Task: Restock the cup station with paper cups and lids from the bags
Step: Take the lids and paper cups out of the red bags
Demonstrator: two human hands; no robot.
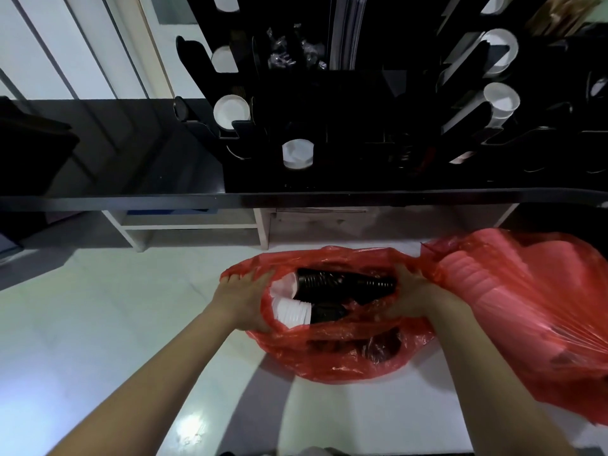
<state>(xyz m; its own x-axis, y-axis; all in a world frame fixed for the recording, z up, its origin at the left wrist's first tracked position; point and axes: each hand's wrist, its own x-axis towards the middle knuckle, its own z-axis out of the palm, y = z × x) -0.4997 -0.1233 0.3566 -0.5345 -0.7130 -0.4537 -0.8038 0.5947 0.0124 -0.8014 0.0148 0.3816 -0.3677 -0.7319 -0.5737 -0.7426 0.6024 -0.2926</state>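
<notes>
A red plastic bag lies on the pale floor in front of the counter, its mouth pulled wide. Inside lie two stacks of black paper cups with white insides, on their sides. My left hand grips the bag's left rim. My right hand grips the right rim. A second, fuller red bag lies to the right, with ribbed pale stacks showing through the plastic. On the black counter stands the black cup station, with white cups in its slanted holders and a white lid stack in front.
The black counter edge runs across the view above the bags. A white shelf frame stands under it. Open pale floor stretches to the left and toward me.
</notes>
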